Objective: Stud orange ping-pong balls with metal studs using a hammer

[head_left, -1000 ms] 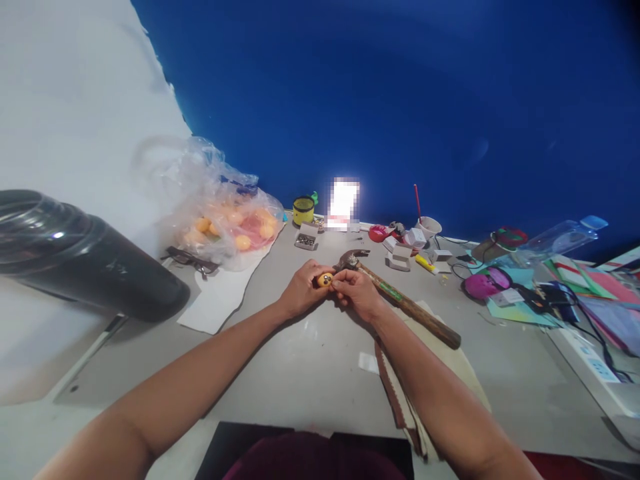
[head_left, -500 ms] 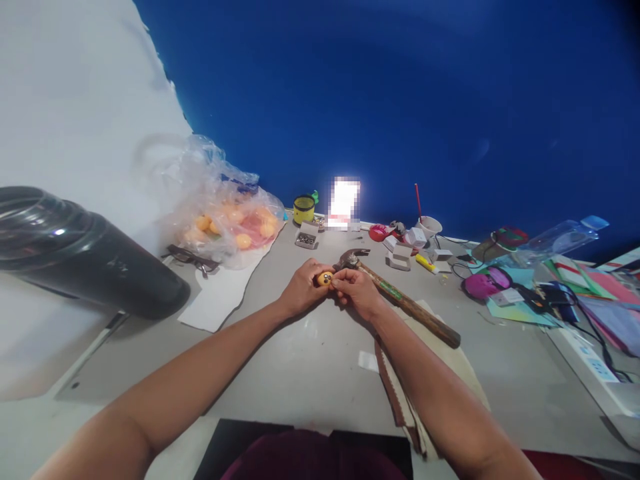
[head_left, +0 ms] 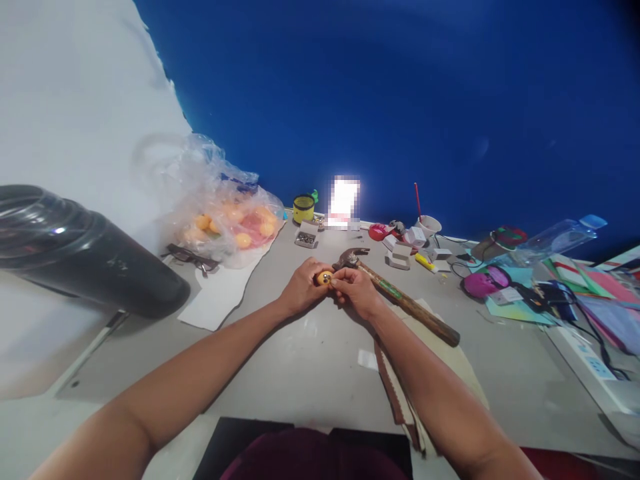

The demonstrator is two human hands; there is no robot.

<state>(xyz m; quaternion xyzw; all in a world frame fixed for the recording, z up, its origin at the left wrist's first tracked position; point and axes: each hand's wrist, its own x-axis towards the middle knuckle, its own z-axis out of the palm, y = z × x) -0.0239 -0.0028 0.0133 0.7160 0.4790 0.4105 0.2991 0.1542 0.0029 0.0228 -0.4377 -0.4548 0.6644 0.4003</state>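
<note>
My left hand [head_left: 303, 289] and my right hand [head_left: 356, 292] meet over the middle of the grey table [head_left: 300, 360]. Both are closed on a small orange ball [head_left: 324, 278] with little dark and silver marks on its face. The left fingers wrap it from the left, while the right thumb and forefinger pinch its right side. A hammer [head_left: 395, 293] with a worn wooden handle lies just behind my right hand, its head [head_left: 351, 256] close to the ball.
A clear plastic bag of orange balls [head_left: 227, 220] sits at the back left, and a large black cylinder [head_left: 85, 257] lies at far left. Small white boxes [head_left: 403, 250], a yellow cup [head_left: 303, 209], a clear bottle [head_left: 557, 239] and coloured papers [head_left: 590, 287] crowd the back and right. Fabric strips [head_left: 400, 393] lie under my right forearm.
</note>
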